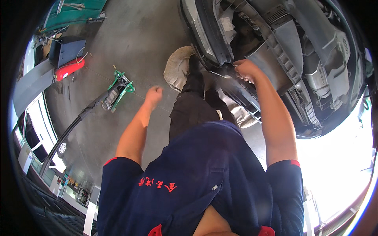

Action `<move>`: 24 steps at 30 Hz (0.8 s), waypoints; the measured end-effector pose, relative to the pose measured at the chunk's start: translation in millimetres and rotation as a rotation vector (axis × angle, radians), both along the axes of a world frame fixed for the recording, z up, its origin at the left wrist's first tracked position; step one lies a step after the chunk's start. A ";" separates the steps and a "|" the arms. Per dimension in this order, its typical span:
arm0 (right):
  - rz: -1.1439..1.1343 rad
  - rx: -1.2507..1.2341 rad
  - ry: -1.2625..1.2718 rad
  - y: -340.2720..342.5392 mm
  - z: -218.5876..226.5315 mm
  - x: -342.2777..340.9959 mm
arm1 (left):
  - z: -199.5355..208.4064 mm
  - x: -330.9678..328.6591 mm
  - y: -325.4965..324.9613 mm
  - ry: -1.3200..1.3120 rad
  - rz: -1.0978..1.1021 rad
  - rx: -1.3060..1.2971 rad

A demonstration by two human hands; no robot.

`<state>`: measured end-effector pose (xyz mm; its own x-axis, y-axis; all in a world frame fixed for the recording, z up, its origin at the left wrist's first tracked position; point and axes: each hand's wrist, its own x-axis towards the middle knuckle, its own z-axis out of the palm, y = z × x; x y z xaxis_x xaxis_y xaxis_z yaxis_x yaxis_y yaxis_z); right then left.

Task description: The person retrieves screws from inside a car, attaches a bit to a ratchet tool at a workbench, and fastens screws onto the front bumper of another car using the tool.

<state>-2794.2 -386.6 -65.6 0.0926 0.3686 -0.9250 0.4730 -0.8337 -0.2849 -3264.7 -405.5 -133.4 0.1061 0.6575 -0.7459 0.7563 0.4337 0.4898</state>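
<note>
Jack (114, 93) left of left hand (154, 94) | right hand (246, 70) at car (293, 51)

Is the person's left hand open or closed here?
Closed: the left hand is curled into a loose fist. Whether anything small is inside, I cannot tell.

A green jack (115, 93) stands on the grey floor (130, 43), its long black handle (81, 115) slanting away to the lower left. Left of it, a red cylinder (70, 69) shows beside a grey post (35, 85) and a dark blue box (73, 52). A teal sheet (71, 16) lies farther up; a white car (46, 125) stands at left.
</note>
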 end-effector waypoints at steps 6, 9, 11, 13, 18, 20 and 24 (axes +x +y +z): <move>-0.063 -0.154 0.092 15.6 5.8 0.6 | 4.7 -26.2 -76.1 0.147 -0.197 -0.152; -0.038 -0.205 0.089 17.6 3.1 3.3 | -9.3 -18.8 -83.5 0.113 -0.032 -0.230; -0.033 -0.197 0.083 20.5 -0.7 4.0 | -15.2 -6.0 -82.7 0.100 0.026 -0.200; -0.021 -0.234 0.062 24.8 -7.9 6.5 | -14.9 14.5 -78.8 0.057 0.055 -0.158; 0.085 -0.286 0.043 33.1 -20.7 7.4 | 6.1 64.5 -74.6 -0.052 0.079 -0.043; 0.111 -0.302 0.044 35.6 -24.5 6.8 | -1.8 69.6 -88.0 -0.114 0.191 -0.122; 0.157 -0.318 -0.003 41.9 -22.9 -0.9 | -10.7 72.3 -122.0 -0.134 0.209 -0.071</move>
